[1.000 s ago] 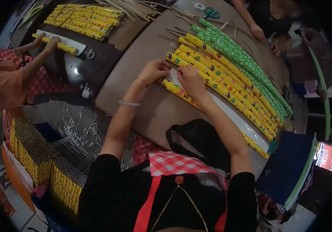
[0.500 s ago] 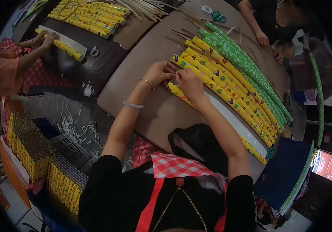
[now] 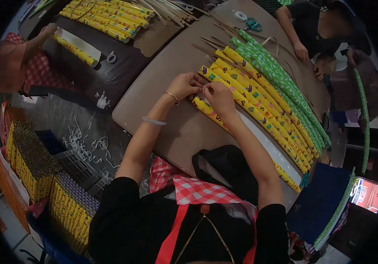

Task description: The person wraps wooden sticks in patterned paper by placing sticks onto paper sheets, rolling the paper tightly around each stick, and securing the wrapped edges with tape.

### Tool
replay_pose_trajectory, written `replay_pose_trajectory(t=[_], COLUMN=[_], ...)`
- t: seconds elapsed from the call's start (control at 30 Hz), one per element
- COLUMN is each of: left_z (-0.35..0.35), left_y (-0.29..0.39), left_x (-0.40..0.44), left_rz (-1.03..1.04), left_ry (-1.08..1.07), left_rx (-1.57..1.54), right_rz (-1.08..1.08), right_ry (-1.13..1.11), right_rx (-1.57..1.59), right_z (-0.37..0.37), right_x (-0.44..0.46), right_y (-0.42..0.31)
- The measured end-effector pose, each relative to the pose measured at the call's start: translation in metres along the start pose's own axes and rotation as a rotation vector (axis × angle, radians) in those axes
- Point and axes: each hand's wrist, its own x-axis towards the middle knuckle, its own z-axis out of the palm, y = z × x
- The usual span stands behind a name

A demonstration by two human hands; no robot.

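My left hand [image 3: 186, 88] and my right hand [image 3: 220, 100] meet over the table, fingertips pinched close together on something small and pale that I cannot make out. Just beneath them is the end of a partly unrolled yellow printed paper roll [image 3: 211, 112], its white inner side [image 3: 266, 137] showing along its length. Beside my right hand, several rolled yellow printed tubes [image 3: 259, 103] lie in a slanting row. Green leaf-patterned rolls [image 3: 281, 77] lie past them.
White tape [image 3: 240, 16] and teal scissors [image 3: 253, 24] lie at the far edge. A co-worker at left has a yellow sheet [image 3: 81, 50] near a tape roll [image 3: 111, 57]; another person sits at upper right. Stacked yellow tubes [image 3: 72, 207] stand at lower left.
My hands stay pinched together in nearly the same place. The co-worker at left has drawn a hand back along the yellow roll towards its upper end. The view has shifted slightly.
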Motion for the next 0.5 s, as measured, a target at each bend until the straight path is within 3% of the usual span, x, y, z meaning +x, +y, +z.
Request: replay_pose_trajectory(t=[0.37,0.5], left_z=[0.002,-0.001], left_y=[0.002,0.0], left_x=[-0.003,0.0], left_rz=[0.02,0.001], left_ry=[0.048,-0.031], left_rx=[0.037,-0.003], right_rz=[-0.045,-0.064], right_ry=[0.024,0.029], right_rx=[-0.129,-0.074], right_z=[0.01,0.009], right_x=[-0.001,0.0], right_y=[0.002,0.005])
